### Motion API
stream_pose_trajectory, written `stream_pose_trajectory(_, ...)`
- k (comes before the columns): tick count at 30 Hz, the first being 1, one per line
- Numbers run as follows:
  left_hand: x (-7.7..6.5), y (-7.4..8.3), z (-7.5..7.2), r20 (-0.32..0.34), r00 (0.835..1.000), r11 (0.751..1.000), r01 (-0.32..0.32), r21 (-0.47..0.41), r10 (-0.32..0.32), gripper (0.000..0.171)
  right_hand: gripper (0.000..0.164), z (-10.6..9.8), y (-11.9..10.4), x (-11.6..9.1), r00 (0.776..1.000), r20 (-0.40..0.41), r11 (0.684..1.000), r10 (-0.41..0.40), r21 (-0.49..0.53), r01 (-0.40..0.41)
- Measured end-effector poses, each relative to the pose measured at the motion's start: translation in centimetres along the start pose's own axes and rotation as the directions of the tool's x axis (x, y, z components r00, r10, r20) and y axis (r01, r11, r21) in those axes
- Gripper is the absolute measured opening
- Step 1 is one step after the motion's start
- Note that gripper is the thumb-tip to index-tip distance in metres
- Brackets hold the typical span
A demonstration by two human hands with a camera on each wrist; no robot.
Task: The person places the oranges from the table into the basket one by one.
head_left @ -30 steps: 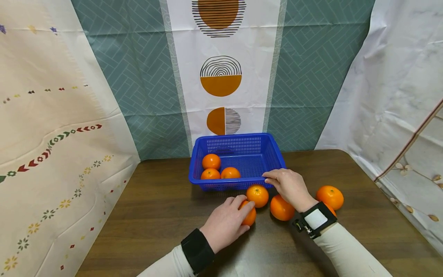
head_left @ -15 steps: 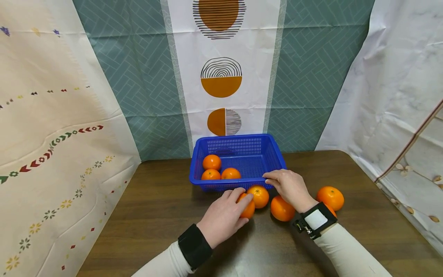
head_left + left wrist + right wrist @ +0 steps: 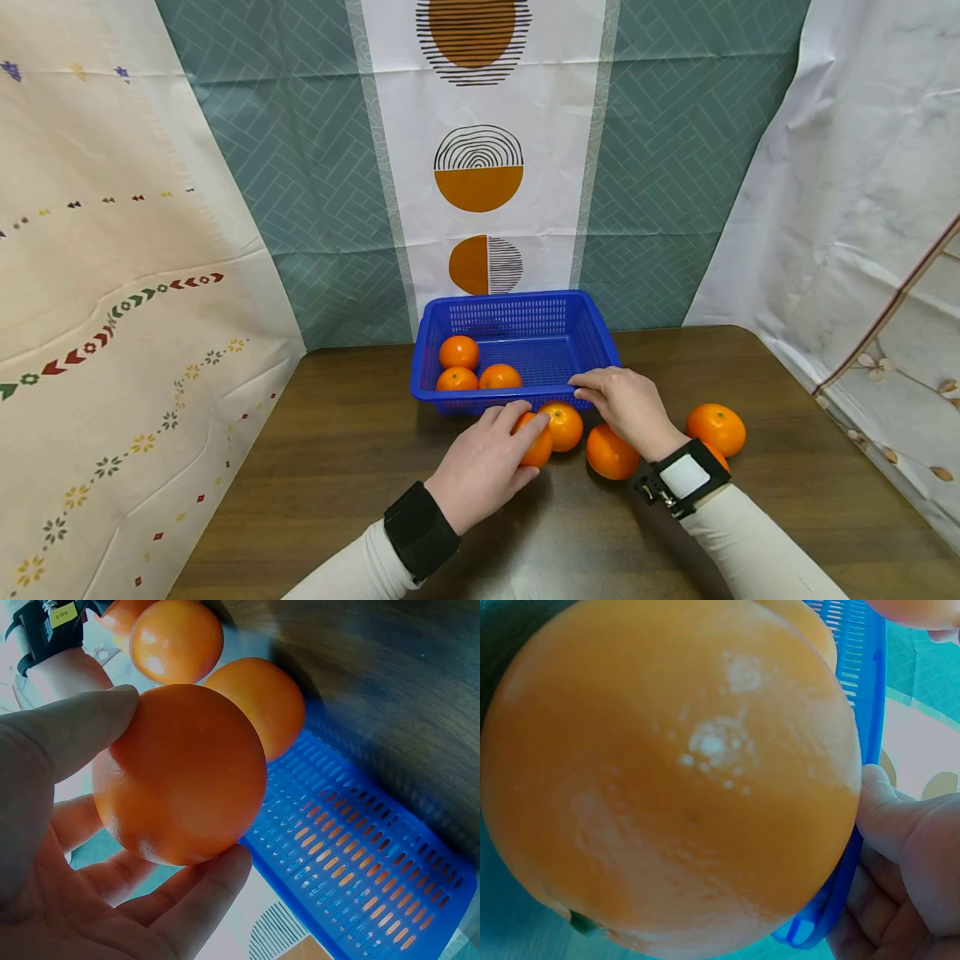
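Note:
My left hand [image 3: 483, 467] holds an orange [image 3: 180, 776] between thumb and curled fingers, just in front of the blue plastic basket [image 3: 536, 358]. In the head view that fruit overlaps a second orange [image 3: 562, 427], which sits by the basket's front wall. My right hand [image 3: 622, 408] grips the basket's front rim near its right corner; the right wrist view shows the thumb [image 3: 881, 806] against the rim. Under that wrist lies another orange [image 3: 612, 452], looming large in the right wrist view. Inside the basket, three oranges [image 3: 459, 352] are grouped at the left.
To the right of my right wrist lies an orange [image 3: 716, 429], with one more partly hidden behind the wrist strap. The wooden table [image 3: 337, 433] ends at a patterned cloth backdrop [image 3: 480, 108]. Cloth also hangs along both sides.
My left hand has moved slightly forward, toward the basket, carrying the orange along. My right hand has stayed at the rim, and the other oranges lie as before.

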State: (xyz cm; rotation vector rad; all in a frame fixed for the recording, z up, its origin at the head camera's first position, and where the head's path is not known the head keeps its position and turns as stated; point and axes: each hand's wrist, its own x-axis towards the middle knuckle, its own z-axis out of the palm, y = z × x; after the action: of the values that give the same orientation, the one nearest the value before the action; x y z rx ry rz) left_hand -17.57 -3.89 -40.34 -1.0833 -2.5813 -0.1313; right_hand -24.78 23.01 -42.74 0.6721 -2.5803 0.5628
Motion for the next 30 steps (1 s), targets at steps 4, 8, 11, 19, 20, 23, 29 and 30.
stream_pose_trajectory(4, 0.1, 0.0, -0.2, -0.007, 1.0, 1.0, 0.001, 0.003, -0.001, 0.068, 0.02, 0.0, 0.0, 0.0, 1.0, -0.001, 1.0, 0.001, 0.003, -0.001)
stream_pose_trajectory(8, 0.2, -0.1, -0.4, -0.011, 1.0, 1.0, 0.003, 0.009, -0.003, 0.068, 0.02, 0.0, 0.1, 0.0, 1.0, 0.002, 1.0, 0.004, 0.007, -0.004)
stream_pose_trajectory(11, 0.3, -0.2, -0.5, -0.016, 1.0, 1.0, 0.001, 0.014, -0.001, 0.068, 0.02, 0.0, 0.1, 0.0, 1.0, 0.005, 1.0, 0.004, 0.01, -0.004)
stream_pose_trajectory(19, 0.6, -0.7, -1.1, -0.046, 0.999, 1.0, 0.004, 0.003, -0.004, 0.069, 0.02, -0.1, 0.0, -0.1, 1.0, 0.001, 1.0, 0.003, 0.014, -0.003)
stream_pose_trajectory(20, 0.7, -0.7, -1.2, -0.049, 0.999, 1.0, 0.005, -0.002, -0.005, 0.069, 0.02, -0.1, 0.0, -0.1, 1.0, 0.002, 1.0, 0.005, 0.013, -0.005)
stream_pose_trajectory(23, 0.8, -1.0, -1.4, -0.055, 0.998, 1.0, 0.007, -0.006, -0.007, 0.069, 0.019, -0.1, 0.0, -0.1, 1.0, 0.002, 1.0, 0.005, 0.013, -0.005)
stream_pose_trajectory(29, 1.1, -1.3, -1.7, -0.061, 0.998, 1.0, 0.009, -0.011, -0.01, 0.069, 0.02, -0.1, 0.0, 0.0, 1.0, 0.006, 1.0, 0.01, 0.014, -0.01)
stream_pose_trajectory(30, 1.1, -1.3, -1.8, -0.066, 0.998, 1.0, 0.007, -0.012, -0.007, 0.069, 0.02, -0.1, 0.0, 0.0, 1.0, 0.009, 1.0, 0.011, 0.014, -0.011)
